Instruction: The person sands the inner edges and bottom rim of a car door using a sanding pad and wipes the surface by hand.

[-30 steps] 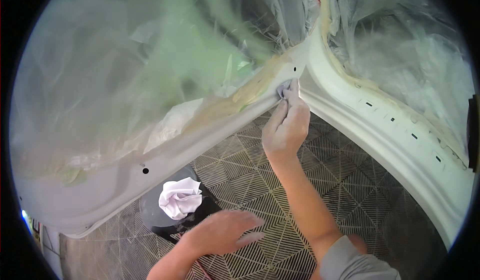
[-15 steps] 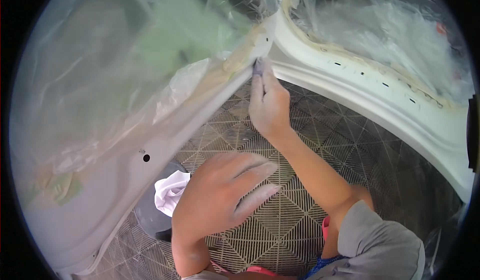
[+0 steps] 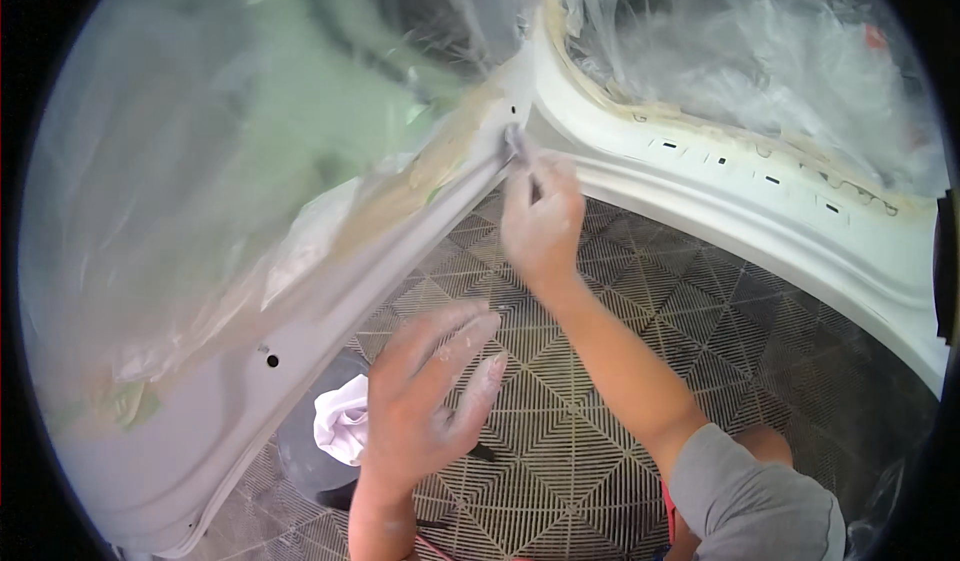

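My right hand [image 3: 545, 226], dusted white, reaches up to the corner where the pale car door [image 3: 225, 406] meets the white door frame [image 3: 690, 201]. Its fingers pinch a small grey-purple piece [image 3: 514, 142], likely an abrasive pad, against the door's inner edge near the hinge side. How far the piece runs under the fingers is hidden. My left hand [image 3: 425, 391] hovers over the floor at lower centre, empty, its dusty fingers loosely bent and the thumb apart. Beside its wrist lies a crumpled whitish-lilac cloth [image 3: 342, 423].
Under the cloth is a round grey seat or lid [image 3: 300, 466]. Clear plastic film [image 3: 180, 151] covers the door's upper part, edged with tan masking tape [image 3: 440, 161]. More film [image 3: 740, 71] fills the opening at right. The floor is ribbed grating tile [image 3: 570, 401].
My left hand has drawn left and its fingers have opened a little. The right hand stays at the corner with the small piece, its fingers shifted slightly. The whole view has tilted a little.
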`<action>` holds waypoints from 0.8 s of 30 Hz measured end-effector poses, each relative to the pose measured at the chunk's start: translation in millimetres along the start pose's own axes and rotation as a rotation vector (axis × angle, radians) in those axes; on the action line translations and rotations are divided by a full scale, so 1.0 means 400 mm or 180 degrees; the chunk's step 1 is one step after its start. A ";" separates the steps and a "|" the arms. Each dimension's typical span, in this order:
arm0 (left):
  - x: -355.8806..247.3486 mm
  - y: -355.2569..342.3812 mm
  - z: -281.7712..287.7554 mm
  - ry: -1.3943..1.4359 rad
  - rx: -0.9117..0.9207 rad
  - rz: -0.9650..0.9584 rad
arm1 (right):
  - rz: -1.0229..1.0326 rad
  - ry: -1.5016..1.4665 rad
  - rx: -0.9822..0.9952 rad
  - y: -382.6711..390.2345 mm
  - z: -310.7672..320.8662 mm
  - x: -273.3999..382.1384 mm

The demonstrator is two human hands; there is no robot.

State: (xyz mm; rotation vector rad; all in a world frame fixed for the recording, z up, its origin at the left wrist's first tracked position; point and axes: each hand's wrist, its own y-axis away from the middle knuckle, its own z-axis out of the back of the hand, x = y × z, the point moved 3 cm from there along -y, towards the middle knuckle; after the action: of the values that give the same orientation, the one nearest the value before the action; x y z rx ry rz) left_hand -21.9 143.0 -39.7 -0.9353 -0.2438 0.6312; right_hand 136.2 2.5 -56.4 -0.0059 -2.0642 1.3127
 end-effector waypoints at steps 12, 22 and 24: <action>0.017 -0.054 -0.119 0.0145 -0.1123 0.1732 | 0.0685 -0.1232 0.0750 0.153 0.114 0.087; 0.007 -0.119 -0.175 -0.0464 -0.1163 0.2020 | 0.0182 -0.1494 0.0519 0.140 0.064 0.052; 0.007 -0.128 -0.188 -0.0375 -0.1180 0.2166 | 0.0182 -0.1137 -0.0119 0.139 0.068 0.050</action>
State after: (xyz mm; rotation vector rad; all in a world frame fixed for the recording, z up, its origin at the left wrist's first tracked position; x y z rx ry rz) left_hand 35.0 71.9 -42.4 -1.3531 -0.1443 1.3000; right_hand 87.2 15.1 -97.3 0.1651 -2.4025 1.3891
